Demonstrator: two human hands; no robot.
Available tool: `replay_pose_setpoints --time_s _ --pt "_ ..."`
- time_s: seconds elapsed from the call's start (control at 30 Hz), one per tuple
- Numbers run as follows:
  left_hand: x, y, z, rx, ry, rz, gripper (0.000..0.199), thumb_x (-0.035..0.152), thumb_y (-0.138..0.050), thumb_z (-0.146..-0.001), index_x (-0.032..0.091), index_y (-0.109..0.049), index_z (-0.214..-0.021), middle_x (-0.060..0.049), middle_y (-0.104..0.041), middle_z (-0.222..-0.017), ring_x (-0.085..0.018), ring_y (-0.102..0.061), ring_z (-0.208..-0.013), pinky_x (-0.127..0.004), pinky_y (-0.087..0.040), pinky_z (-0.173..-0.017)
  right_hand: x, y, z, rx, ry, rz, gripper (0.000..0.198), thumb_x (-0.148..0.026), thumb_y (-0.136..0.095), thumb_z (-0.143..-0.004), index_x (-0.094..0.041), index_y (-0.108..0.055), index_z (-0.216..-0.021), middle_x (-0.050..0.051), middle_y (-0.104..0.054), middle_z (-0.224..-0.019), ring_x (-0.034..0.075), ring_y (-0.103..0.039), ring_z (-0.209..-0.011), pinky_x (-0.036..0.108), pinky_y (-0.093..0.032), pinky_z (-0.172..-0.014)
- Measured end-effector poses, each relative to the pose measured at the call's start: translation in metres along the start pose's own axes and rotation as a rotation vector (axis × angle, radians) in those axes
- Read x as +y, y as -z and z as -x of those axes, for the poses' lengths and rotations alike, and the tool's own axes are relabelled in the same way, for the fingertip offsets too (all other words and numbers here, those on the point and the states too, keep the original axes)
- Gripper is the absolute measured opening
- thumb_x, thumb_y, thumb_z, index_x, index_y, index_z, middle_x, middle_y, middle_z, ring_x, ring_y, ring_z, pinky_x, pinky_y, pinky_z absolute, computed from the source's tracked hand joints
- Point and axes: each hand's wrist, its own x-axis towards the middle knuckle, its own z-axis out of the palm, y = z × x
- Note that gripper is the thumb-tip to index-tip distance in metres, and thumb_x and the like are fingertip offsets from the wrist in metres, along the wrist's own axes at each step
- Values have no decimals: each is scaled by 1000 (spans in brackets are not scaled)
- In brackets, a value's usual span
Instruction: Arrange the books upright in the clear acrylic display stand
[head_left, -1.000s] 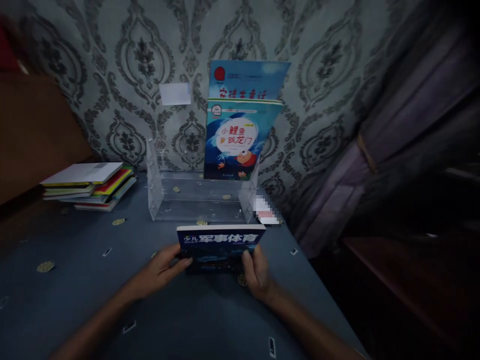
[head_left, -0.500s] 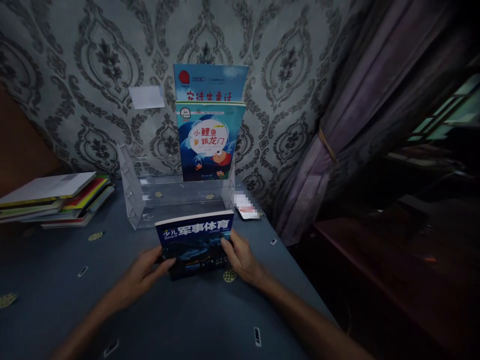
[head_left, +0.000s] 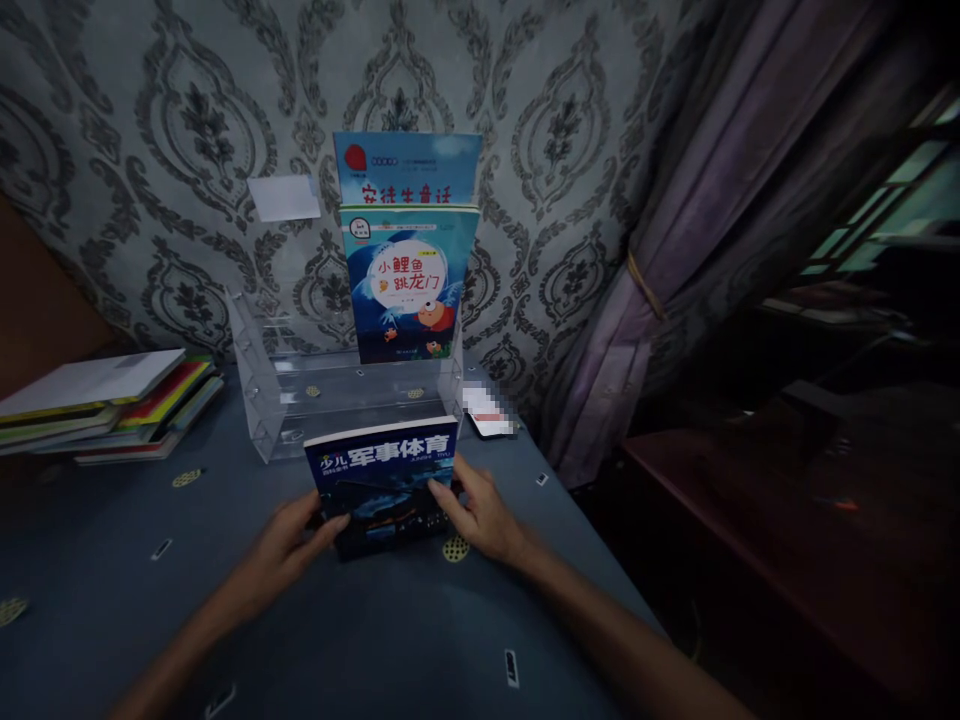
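Note:
A dark blue book (head_left: 386,490) with white lettering on its cover is held up between both hands, tilted back, just in front of a clear tiered rack. My left hand (head_left: 300,540) grips its left edge, thumb on the cover and fingers behind. On the right edge, my right hand (head_left: 480,510) holds it the same way. The clear rack (head_left: 259,390) stands on the table; two blue picture books lean upright in it, one before the other. The front one (head_left: 409,285) shows an orange fish, and the rear one (head_left: 409,165) is partly covered.
A stack of books (head_left: 142,400) lies at the table's left. A white card-like item (head_left: 487,415), partly pixelated, lies right of the rack. Behind is a patterned wall (head_left: 562,130) with a white patch, and a tied purple curtain (head_left: 637,330) hangs beyond the table's right edge.
The view has shifted slightly, so most things appear a little further left. Both hands still hold the dark blue book, its cover turned slightly more toward me.

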Motion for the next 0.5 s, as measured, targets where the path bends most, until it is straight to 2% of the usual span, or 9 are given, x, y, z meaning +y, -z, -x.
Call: replay_pose_setpoints --time_s 0.17,0.5 --pt "2 -1 -1 -14 22 6 35 50 -55 -97 19 -71 -94 -4 -73 -84 -20 -66 -78 -28 -55 -68 0 0 -1 -13 -48 -32 17 -39 -55 -97 -23 -56 -100 -4 -53 -61 15 -52 -52 26 -40 -49" --pt "-10 -1 -14 69 -21 -3 34 50 -56 -96 19 -69 -101 -4 -74 -88 -20 -69 -79 -28 -55 -67 4 3 -10 26 -3 13 14 -36 -53 -99 -22 -56 -98 -3 -58 -65 15 -53 -56 27 -41 -56"
